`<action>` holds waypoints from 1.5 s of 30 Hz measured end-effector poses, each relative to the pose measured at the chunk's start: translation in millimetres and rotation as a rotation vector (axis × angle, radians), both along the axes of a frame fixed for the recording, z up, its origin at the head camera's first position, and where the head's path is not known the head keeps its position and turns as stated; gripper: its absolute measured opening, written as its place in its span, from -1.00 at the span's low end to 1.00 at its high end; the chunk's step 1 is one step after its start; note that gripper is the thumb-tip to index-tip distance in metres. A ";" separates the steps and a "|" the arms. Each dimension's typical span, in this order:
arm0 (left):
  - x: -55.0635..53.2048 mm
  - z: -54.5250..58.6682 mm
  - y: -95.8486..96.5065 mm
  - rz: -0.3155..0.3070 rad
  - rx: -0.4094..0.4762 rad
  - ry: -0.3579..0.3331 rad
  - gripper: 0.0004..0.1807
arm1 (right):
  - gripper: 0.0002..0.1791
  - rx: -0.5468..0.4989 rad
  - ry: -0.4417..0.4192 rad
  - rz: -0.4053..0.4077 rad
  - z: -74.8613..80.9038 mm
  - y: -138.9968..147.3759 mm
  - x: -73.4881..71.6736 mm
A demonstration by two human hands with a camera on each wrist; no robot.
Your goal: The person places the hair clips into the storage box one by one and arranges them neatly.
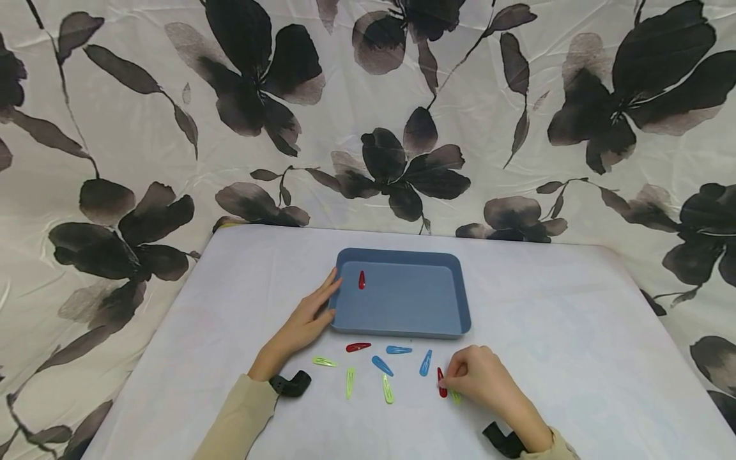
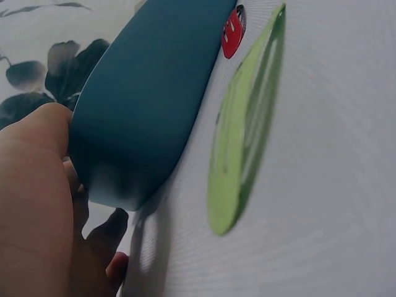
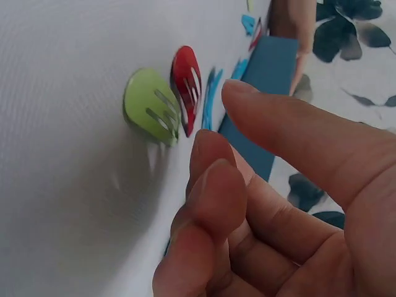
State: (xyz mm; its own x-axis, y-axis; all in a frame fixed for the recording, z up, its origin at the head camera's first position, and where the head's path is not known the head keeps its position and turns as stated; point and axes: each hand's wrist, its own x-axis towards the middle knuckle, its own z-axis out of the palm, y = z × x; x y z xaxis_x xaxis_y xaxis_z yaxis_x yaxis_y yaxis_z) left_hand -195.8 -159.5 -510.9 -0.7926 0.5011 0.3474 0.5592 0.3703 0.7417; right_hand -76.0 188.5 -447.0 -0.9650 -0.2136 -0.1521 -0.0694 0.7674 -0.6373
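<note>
Following from my distant place, I begin at the left edge of the white table (image 1: 575, 332). There a beige sleeve (image 1: 238, 418) comes in, with a black wrist device (image 1: 292, 384) at its end. The left hand (image 1: 303, 324) touches the left edge of the blue tray (image 1: 414, 303); its fingers are extended and released, clenched around nothing. The tray lies between the left and right edges of the table, toward the far edge.

Before the tray's near edge, hair clips are spread on the table. From the left I count a first green clip (image 1: 324, 361), a second green clip (image 1: 350, 383) and a red clip (image 1: 359, 347) just beside the tray. Inside the tray, near its far left corner, is one more red clip (image 1: 361, 280). Further along come a tilted blue clip (image 1: 382, 365), a third green clip (image 1: 388, 388), a flat-lying blue clip (image 1: 398, 349) and another blue clip (image 1: 425, 362) below the tray's near right part.

Then the outer red clip (image 1: 442, 382) and the last green clip (image 1: 456, 397) lie close together, beside the right hand (image 1: 483, 377). In the right wrist view, its fingers are loosely bent, thumb apart from them, grasping nothing; both clips rest on the table.
</note>
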 end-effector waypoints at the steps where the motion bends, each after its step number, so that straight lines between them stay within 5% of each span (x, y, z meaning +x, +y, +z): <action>1: 0.2 0.0 0.4 0.001 0.002 -0.002 -0.27 | -0.72 0.003 -0.003 -0.005 -1.1 -0.7 -0.1; 20: 0.9 -1.7 0.1 0.013 -0.023 0.003 -0.28 | -0.72 0.006 -0.029 0.004 -9.7 -3.5 -3.4; 29: 1.3 -1.9 0.0 0.016 -0.022 0.015 -0.28 | -0.77 -0.132 -0.148 0.063 -12.5 3.7 -10.7; 45: 1.0 -2.3 -1.2 0.018 -0.027 0.003 -0.29 | -0.85 -0.328 -0.149 0.162 7.0 -5.3 -25.0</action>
State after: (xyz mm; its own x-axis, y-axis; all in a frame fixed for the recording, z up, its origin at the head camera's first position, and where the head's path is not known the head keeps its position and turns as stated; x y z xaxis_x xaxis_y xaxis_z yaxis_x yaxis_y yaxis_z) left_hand -194.8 -160.7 -513.2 -0.8006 0.4957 0.3367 0.5547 0.4004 0.7294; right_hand -100.9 183.2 -440.1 -0.8872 -0.4222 -0.1860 -0.0618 0.5083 -0.8590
